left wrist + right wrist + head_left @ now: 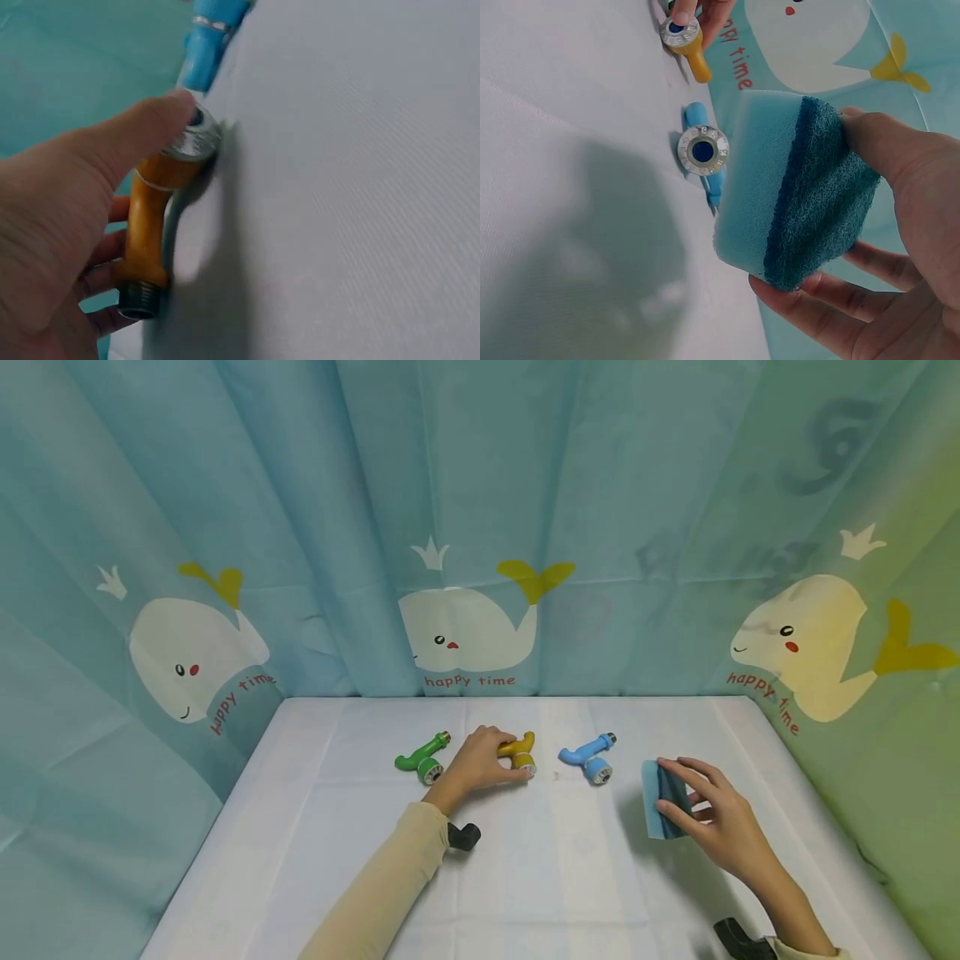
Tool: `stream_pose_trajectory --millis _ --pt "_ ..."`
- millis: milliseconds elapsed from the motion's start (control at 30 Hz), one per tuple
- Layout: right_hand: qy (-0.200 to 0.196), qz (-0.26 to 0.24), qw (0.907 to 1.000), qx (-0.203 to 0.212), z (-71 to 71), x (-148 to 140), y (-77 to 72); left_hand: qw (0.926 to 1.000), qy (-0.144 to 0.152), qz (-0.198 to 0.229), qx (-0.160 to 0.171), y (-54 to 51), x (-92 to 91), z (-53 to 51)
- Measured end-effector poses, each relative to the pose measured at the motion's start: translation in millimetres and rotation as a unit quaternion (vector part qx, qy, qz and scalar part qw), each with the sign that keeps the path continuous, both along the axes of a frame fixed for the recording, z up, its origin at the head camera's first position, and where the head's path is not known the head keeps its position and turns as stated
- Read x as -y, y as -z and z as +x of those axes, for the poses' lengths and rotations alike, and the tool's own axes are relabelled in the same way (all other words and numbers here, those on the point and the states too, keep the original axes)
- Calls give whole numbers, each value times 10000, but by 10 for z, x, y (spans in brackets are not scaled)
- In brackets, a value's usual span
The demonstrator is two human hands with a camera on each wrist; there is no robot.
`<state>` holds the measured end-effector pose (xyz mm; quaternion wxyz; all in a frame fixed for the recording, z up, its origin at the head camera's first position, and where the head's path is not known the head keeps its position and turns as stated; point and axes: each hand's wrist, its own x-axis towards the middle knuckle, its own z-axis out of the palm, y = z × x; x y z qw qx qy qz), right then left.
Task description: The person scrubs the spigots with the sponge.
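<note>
My left hand (pixel 480 762) grips a yellow faucet (pixel 522 752) on the white table. In the left wrist view its thumb presses the faucet's round silver end, with the fingers behind the yellow body (pixel 147 232). Above the table at the right, my right hand (pixel 723 818) holds a blue sponge (pixel 666 800) between thumb and fingers. The sponge (pixel 795 187) has a light foam side and a dark scouring side. A blue faucet (pixel 592 758) lies between the two hands, and a green faucet (pixel 424 758) lies left of the left hand.
The white-covered table (pixel 300 827) meets a teal curtain (pixel 465 485) printed with whales at its back and sides. Black camera mounts (pixel 463 837) sit at both wrists.
</note>
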<state>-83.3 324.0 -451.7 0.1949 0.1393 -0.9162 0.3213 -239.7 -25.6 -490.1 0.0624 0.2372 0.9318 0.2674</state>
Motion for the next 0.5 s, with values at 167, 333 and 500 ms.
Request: stream_pose_trajectory --millis 167,333,500 --pt "13 13 10000 16 4 12 -4 9999 74 -108 -90 -37 -13 -11" --pt "32 1 10000 53 19 18 -6 9999 84 20 -91 -65 -14 -2" --pt "43 -44 10000 25 36 17 -10 9982 32 607 13 -119 -18 42"
